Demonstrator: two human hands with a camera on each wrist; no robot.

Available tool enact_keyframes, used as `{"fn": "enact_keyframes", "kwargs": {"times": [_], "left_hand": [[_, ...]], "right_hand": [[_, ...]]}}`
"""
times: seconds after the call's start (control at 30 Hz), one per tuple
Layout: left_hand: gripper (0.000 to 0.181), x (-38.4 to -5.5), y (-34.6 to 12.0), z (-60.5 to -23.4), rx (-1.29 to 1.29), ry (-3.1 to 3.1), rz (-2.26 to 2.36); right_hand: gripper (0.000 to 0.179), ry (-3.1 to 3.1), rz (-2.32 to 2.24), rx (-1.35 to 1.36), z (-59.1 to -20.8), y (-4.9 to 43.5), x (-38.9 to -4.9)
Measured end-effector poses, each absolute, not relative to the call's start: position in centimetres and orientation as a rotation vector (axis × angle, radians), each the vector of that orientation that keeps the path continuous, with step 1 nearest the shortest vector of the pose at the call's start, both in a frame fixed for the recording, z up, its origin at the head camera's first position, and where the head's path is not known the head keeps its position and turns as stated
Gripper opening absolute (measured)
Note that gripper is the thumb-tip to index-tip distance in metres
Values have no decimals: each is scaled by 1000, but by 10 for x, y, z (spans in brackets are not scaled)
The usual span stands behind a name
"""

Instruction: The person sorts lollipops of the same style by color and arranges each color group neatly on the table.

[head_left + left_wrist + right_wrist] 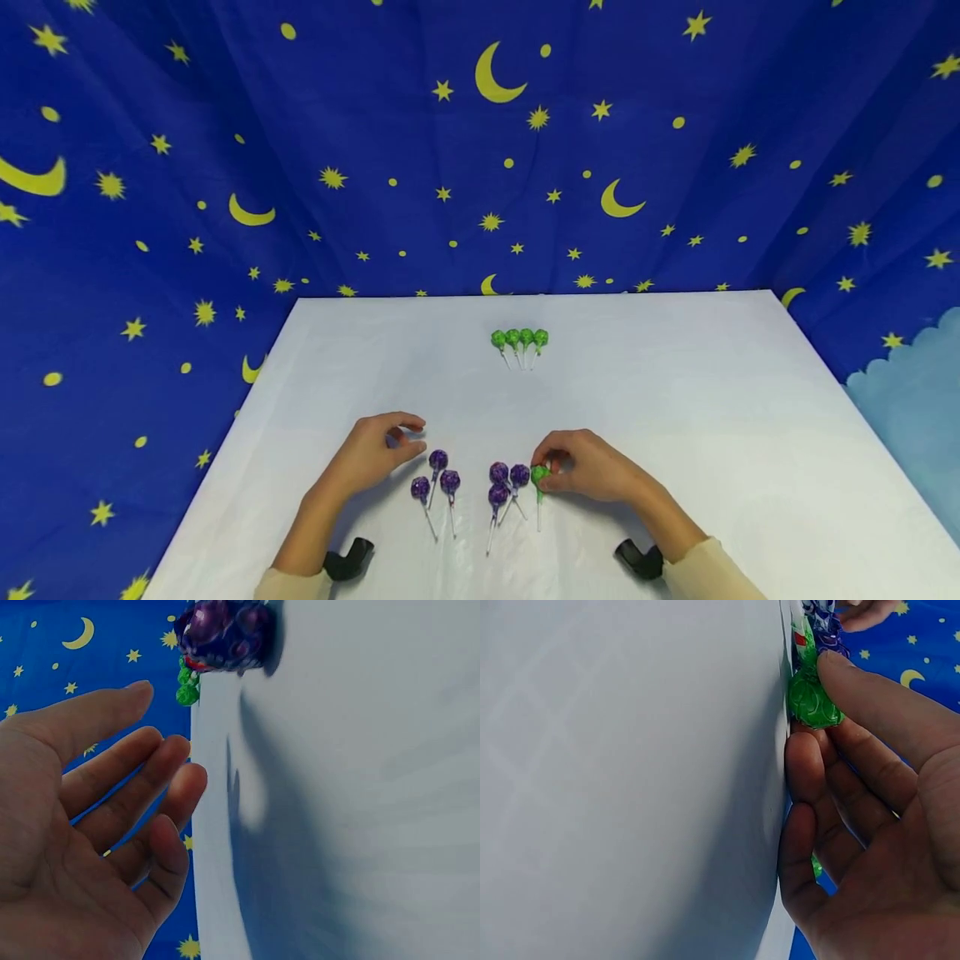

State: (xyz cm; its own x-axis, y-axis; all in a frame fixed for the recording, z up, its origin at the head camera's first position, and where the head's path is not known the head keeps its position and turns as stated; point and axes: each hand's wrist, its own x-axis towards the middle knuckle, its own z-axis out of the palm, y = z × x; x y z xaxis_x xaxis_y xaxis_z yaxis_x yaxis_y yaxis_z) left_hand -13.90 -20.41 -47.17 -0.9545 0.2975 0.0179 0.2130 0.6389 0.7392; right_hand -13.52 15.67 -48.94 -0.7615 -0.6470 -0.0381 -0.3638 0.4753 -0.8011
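Note:
My right hand (594, 467) pinches a green-wrapped lollipop (539, 475) by its round head between thumb and fingers, its white stick pointing toward me. In the right wrist view the thumb lies along the green lollipop (814, 701). Just left of it lie three purple lollipops (498, 495), close together with crossing sticks. My left hand (372, 450) hovers with relaxed, slightly bent fingers and holds nothing. Beside its fingertips lie three more purple lollipops (450, 482), spread a little apart. One purple lollipop (225, 634) shows large in the left wrist view.
Several green lollipops (527, 337) lie in a row toward the back of the white table (660, 367). Black wrist-camera mounts (349, 560) sit at both wrists. A blue cloth (420, 150) with yellow moons and stars hangs behind and along the sides.

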Motion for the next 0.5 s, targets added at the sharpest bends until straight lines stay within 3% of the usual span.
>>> {"fn": "enact_keyframes", "kwargs": {"times": [0.5], "left_hand": [[36, -112, -207, -476, 345, 2775, 1168]], "right_hand": [[23, 2407, -1181, -845, -490, 155, -132]]}}
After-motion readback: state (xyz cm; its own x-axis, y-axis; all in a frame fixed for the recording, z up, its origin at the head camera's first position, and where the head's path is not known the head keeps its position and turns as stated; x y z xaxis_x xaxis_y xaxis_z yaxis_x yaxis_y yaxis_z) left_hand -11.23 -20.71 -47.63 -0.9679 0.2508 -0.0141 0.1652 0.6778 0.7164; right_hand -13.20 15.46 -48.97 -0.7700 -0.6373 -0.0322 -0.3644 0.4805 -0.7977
